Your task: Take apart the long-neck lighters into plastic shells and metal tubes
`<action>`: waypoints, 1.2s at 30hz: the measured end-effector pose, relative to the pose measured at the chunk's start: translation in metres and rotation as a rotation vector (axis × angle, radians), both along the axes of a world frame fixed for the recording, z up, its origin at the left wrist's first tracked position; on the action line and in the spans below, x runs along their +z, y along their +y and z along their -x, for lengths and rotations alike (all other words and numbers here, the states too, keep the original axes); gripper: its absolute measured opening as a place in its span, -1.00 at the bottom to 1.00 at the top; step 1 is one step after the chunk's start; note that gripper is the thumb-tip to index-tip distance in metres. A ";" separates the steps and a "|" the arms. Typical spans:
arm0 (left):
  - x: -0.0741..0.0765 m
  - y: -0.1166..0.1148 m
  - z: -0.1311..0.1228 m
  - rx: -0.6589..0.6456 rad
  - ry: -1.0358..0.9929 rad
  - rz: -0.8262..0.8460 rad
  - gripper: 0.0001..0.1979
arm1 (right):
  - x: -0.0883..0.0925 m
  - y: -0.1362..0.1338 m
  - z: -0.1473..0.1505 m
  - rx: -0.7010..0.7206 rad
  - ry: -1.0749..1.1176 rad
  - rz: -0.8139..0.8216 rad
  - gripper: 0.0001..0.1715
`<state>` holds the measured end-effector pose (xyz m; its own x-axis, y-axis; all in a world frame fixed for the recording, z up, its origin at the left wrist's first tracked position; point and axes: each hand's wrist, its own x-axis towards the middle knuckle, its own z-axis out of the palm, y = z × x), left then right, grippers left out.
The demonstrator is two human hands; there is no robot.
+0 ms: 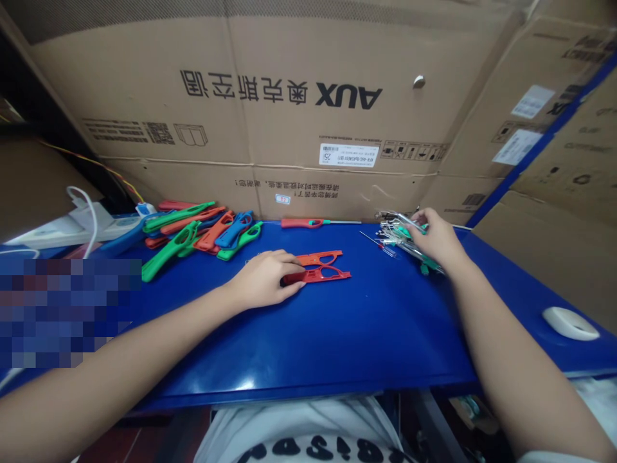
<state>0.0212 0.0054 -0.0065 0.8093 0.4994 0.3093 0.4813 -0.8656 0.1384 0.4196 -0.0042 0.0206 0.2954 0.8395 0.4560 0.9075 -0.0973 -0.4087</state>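
Observation:
Two red-orange lighter casing halves (332, 275) lie open side by side on the blue table. My left hand (267, 278) rests over their near-left ends, fingers curled round them. At the right, a pile of lighter inner parts (400, 235), with thin metal rods and green and clear pieces, lies near the cardboard. My right hand (436, 238) is over the pile's right side, thumb and fingers pinching a slim silvery part that its fingertips partly cover. A red lighter (301, 223) with a long metal rod lies at the back between my hands.
Several red, green, orange and blue lighter casings (193, 231) are heaped at the back left, by a white power strip (58, 235). A tall cardboard wall (289, 135) closes off the back. A white computer mouse (571, 323) sits at the right. The left edge is pixelated.

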 end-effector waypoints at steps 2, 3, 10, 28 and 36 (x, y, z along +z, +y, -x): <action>0.003 0.002 0.002 -0.001 0.012 0.004 -0.73 | 0.000 -0.001 0.010 0.162 0.068 -0.057 -0.81; 0.004 0.003 0.003 -0.009 0.023 0.009 -0.72 | 0.001 -0.002 0.016 0.239 0.095 -0.065 -0.78; 0.009 0.006 0.007 0.040 -0.143 0.061 -0.61 | 0.002 -0.021 0.072 0.697 0.118 -0.004 -0.75; -0.014 -0.010 -0.014 0.137 -0.733 0.723 -0.49 | -0.016 -0.021 0.091 0.852 -0.155 0.049 -0.79; -0.011 -0.006 -0.012 0.215 -0.763 0.625 -0.69 | -0.008 -0.026 0.093 1.046 0.031 0.175 -0.67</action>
<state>0.0331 -0.0007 -0.0178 0.3786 0.8611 0.3393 0.2122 -0.4376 0.8738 0.3262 -0.0302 0.0126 -0.6025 0.7361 0.3086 0.5633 0.6661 -0.4889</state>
